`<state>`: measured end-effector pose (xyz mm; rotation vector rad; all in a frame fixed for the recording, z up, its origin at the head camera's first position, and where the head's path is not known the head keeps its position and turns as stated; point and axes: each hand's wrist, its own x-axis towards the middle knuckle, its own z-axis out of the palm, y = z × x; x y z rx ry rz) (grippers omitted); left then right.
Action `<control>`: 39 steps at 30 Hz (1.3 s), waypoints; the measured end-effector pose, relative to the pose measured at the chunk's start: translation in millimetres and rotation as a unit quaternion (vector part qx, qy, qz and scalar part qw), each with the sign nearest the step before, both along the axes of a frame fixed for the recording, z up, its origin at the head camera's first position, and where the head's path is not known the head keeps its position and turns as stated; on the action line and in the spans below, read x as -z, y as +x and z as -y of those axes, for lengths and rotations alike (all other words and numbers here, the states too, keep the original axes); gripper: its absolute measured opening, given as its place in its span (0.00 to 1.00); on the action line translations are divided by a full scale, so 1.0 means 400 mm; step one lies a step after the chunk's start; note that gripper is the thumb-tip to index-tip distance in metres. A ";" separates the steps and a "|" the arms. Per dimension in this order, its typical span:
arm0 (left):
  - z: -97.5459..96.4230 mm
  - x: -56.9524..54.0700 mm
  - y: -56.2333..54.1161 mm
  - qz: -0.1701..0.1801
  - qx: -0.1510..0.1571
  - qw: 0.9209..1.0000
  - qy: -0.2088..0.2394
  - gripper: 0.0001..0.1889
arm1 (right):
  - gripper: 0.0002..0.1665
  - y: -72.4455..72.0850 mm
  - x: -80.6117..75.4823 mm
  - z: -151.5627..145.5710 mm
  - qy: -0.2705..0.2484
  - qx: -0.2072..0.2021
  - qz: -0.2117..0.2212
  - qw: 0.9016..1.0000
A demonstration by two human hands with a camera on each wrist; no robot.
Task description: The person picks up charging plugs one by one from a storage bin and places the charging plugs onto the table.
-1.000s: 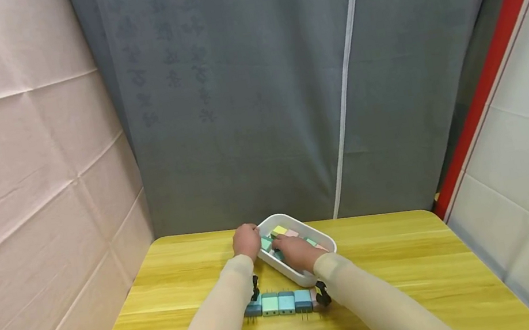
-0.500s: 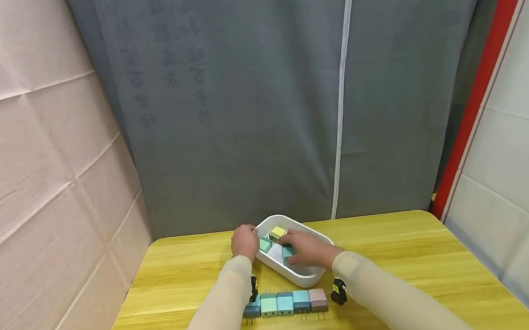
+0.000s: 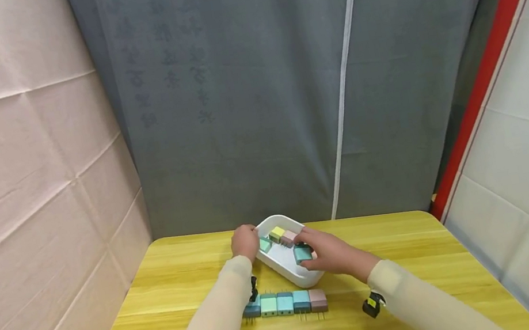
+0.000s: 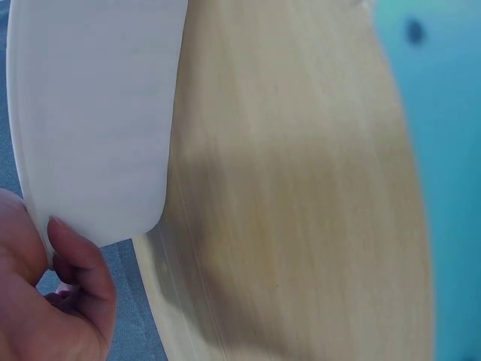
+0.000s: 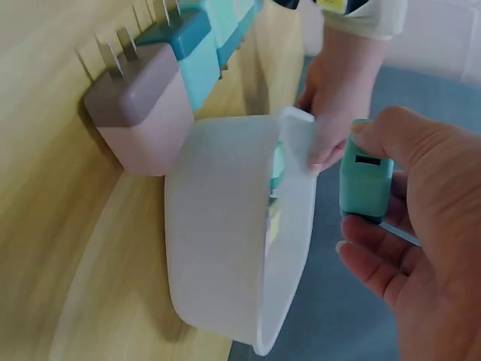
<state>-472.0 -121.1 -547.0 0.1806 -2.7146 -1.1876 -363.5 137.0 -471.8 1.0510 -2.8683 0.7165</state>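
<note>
My right hand (image 3: 332,253) pinches a teal USB charger plug (image 5: 365,180) between thumb and fingers, over the right side of a white plastic bin (image 5: 214,226). In the right wrist view the plug's USB slot faces the camera; its prongs are hidden. My left hand (image 3: 245,242) grips the bin's far-left rim, thumb and fingers curled about the edge, as the left wrist view also shows. Inside the bin lie a yellow plug (image 3: 277,234), a pink plug (image 3: 288,237) and a green plug (image 3: 264,244).
On the wooden table (image 3: 393,272), nearer than the bin, several charger plugs stand in a row, from a blue plug (image 3: 252,310) partly behind my left wrist to a mauve plug (image 3: 318,299) at the right. A grey curtain (image 3: 238,134) hangs behind the table.
My right hand has picked the teal plug out of the bin and drawn it rightward. The pink plug in the bin is now uncovered. My left hand stays on the rim.
</note>
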 end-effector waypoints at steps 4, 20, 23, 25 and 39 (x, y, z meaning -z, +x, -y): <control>0.001 0.000 0.000 0.003 0.003 1.000 0.005 0.14 | 0.27 0.039 -0.005 -0.035 -0.009 0.006 -0.005 1.000; 0.014 -0.003 -0.004 -0.003 0.002 1.000 -0.015 0.13 | 0.28 0.137 0.008 -0.119 0.023 0.024 -0.002 0.999; 0.016 -0.003 -0.003 -0.005 0.001 1.000 -0.018 0.13 | 0.27 0.140 0.017 -0.121 0.023 0.018 -0.003 1.000; 0.017 -0.003 -0.002 -0.006 0.002 1.000 -0.020 0.13 | 0.28 0.142 0.026 -0.122 0.024 0.013 -0.004 1.000; 0.016 -0.001 -0.006 -0.009 0.009 1.000 -0.027 0.13 | 0.31 0.145 0.083 -0.121 0.024 0.000 0.005 1.000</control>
